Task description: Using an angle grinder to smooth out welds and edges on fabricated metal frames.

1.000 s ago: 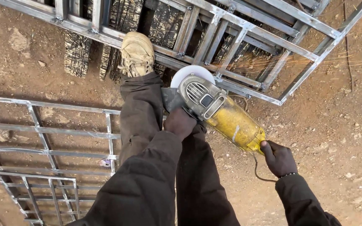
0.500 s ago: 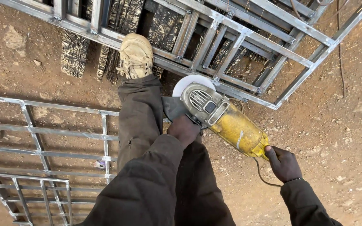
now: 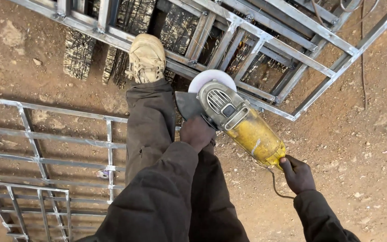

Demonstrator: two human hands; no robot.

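A yellow angle grinder with a grey head and a pale disc hangs over the edge of a welded steel frame. My left hand is closed on the grinder's side handle near the head. The rear end of the yellow body sits in the grip of my right hand. A thin cord runs from there. My tan boot rests on a bar of the same frame, with my dark trouser leg below it.
A second steel grid frame lies on the dirt at the left, with smaller grids stacked at the lower left. Dark wire mesh pieces lie under the upper frame. Bare stony earth is at the right.
The grinder and both hands have shifted slightly right and down in view, and the disc now sits by the frame's lower bar. Sparks seen a second ago are gone.
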